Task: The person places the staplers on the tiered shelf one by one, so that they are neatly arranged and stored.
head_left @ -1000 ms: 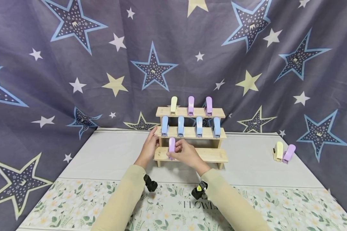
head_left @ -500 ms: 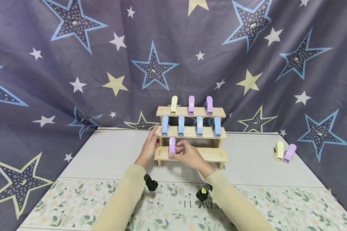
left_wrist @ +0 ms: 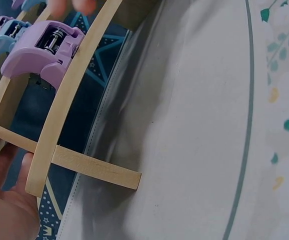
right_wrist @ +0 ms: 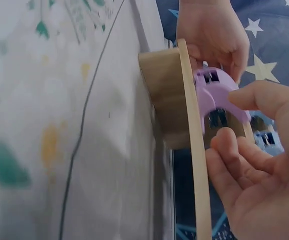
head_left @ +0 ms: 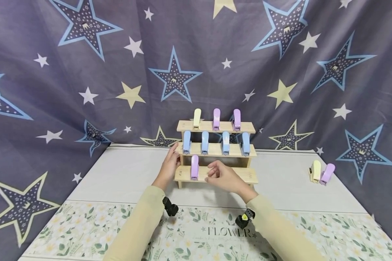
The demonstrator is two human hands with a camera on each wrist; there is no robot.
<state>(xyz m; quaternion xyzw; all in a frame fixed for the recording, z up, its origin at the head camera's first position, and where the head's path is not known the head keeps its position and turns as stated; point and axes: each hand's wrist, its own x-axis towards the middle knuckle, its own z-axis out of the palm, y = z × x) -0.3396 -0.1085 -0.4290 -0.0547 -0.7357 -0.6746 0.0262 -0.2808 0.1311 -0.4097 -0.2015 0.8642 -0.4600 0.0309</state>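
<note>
A purple stapler [head_left: 194, 167] stands on the left part of the bottom tier of a wooden three-tier stand [head_left: 232, 175]. My right hand [head_left: 226, 177] is just right of it, apart from it, fingers loosely bent and holding nothing. In the right wrist view, a gap shows between the thumb [right_wrist: 257, 97] and the purple stapler [right_wrist: 219, 92]. My left hand [head_left: 168, 167] grips the stand's left side near the middle tier. The left wrist view shows its fingers [left_wrist: 23, 172] at the side board, partly hidden behind the wood.
Several blue staplers [head_left: 204, 142] line the middle tier. One yellow stapler [head_left: 197, 119] and two purple staplers [head_left: 216, 119] stand on the top tier. On the table at right are a yellow stapler [head_left: 316, 171] and a purple stapler [head_left: 327, 174]. A star-patterned curtain [head_left: 117, 119] hangs behind.
My right hand has let go of the purple stapler and moved a little to the right. The stapler stays on the bottom tier. My left hand has not moved.
</note>
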